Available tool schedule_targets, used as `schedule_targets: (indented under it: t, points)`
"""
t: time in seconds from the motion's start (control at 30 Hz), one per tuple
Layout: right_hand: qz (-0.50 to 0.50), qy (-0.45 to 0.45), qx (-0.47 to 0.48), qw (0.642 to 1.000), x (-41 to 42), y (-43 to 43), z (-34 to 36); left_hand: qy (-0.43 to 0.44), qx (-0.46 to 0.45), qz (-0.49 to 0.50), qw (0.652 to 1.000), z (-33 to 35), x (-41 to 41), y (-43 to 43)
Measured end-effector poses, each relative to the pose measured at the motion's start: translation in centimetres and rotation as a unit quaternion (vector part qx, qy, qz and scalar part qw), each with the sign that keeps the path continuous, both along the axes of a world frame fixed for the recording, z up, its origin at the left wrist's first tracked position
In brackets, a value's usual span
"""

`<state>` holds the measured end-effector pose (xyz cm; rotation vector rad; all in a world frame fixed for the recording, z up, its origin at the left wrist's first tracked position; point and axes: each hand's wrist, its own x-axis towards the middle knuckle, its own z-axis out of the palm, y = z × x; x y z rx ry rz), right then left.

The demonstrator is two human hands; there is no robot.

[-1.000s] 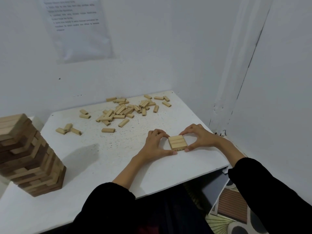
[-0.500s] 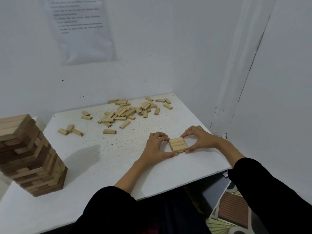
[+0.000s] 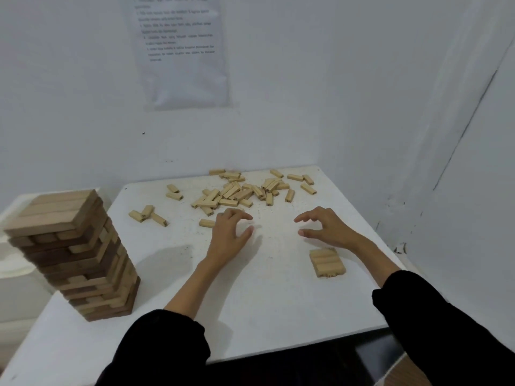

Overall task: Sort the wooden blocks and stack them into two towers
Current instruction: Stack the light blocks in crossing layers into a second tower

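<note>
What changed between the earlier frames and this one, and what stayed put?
Both hands let go of the flat layer of light blocks and moved forward toward the loose pile; the left hand and right hand now hover over the table, holding nothing. The layer stays near the table's right front edge; the tall tower at left and the pile look unchanged.

Blocks [image 3: 245,192]: pale matt wood. Tower [image 3: 75,254]: mixed pale and dark wood. Table [image 3: 278,302]: white, matt, speckled. Wall sheet [image 3: 181,51]: glossy plastic.
</note>
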<state>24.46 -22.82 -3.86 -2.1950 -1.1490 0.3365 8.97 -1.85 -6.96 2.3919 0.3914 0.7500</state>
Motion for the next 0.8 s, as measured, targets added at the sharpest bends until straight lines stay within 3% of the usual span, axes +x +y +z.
schedule_targets:
  t: [0.1, 0.2, 0.43, 0.53, 0.67, 0.8]
  points:
    - [0.004, -0.043, -0.010, 0.999, -0.9, 5.4, -0.6, 0.045, -0.005, 0.093, 0.995, 0.0, -1.2, 3.4]
    - [0.005, -0.036, -0.038, 0.999, -2.5, 10.9, -0.9, 0.106, -0.001, 0.103, 0.989, -0.6, -2.5, 5.6]
    - [-0.060, -0.078, -0.085, 0.991, -5.4, 18.2, -2.3, 0.015, 0.016, 0.145, 0.989, -2.5, -3.5, 6.2]
    - [-0.073, -0.081, -0.034, 0.993, -5.4, 19.2, -2.9, -0.004, 0.020, 0.154, 0.988, -2.8, -3.4, 6.4]
    - [-0.087, -0.032, 0.110, 0.990, -4.7, 19.4, -2.7, -0.047, -0.034, 0.174, 0.983, -3.0, -3.5, 6.6]
    - [-0.189, -0.047, 0.189, 0.963, -3.2, 19.4, -2.5, -0.064, -0.075, 0.208, 0.973, -3.2, -3.5, 6.8]
